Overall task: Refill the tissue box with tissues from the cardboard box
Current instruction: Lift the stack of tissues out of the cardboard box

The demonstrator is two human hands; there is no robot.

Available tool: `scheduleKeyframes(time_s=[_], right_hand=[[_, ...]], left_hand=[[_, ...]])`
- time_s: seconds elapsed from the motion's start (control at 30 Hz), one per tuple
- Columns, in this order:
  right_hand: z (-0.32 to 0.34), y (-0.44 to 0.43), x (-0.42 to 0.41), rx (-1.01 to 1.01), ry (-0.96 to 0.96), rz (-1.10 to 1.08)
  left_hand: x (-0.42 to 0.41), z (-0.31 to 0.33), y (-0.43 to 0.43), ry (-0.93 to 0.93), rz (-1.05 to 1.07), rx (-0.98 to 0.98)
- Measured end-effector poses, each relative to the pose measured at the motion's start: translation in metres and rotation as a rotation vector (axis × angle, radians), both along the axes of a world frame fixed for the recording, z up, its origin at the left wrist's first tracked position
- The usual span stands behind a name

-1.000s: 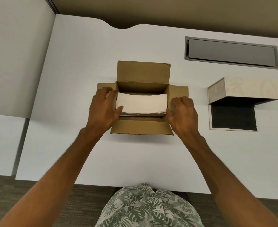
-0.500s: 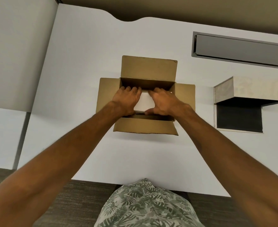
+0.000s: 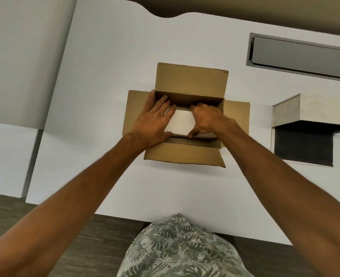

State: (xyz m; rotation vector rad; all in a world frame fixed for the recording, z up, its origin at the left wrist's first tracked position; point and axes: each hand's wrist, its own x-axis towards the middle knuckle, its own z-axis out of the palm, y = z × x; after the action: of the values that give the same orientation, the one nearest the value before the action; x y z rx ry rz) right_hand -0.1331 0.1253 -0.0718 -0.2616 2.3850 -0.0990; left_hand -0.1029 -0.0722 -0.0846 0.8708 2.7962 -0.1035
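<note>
My left hand [image 3: 155, 121] lies on the tissue stack [image 3: 182, 123] inside the cardboard box [image 3: 191, 84], at twelve o'clock from me, fingers spread over the top and thumb tucked under the near edge. My right hand [image 3: 207, 121] pinches the same stack, fingers curled over the far edge. I judge it light, soft and floppy, so I should support it from below at both ends. One stack, one carton, and one open tissue box [image 3: 305, 110] at two o'clock.
</note>
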Motion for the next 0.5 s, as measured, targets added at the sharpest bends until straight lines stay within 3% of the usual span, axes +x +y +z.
scheduleKeyframes(time_s=[0.27, 0.5], right_hand=[[-0.009, -0.005, 0.001, 0.08, 0.022, 0.055], [-0.009, -0.004, 0.002, 0.06, 0.016, 0.036]], left_hand=[[0.022, 0.003, -0.016, -0.11, 0.361, 0.51], [0.027, 0.002, -0.021, -0.196, 0.397, 0.592]])
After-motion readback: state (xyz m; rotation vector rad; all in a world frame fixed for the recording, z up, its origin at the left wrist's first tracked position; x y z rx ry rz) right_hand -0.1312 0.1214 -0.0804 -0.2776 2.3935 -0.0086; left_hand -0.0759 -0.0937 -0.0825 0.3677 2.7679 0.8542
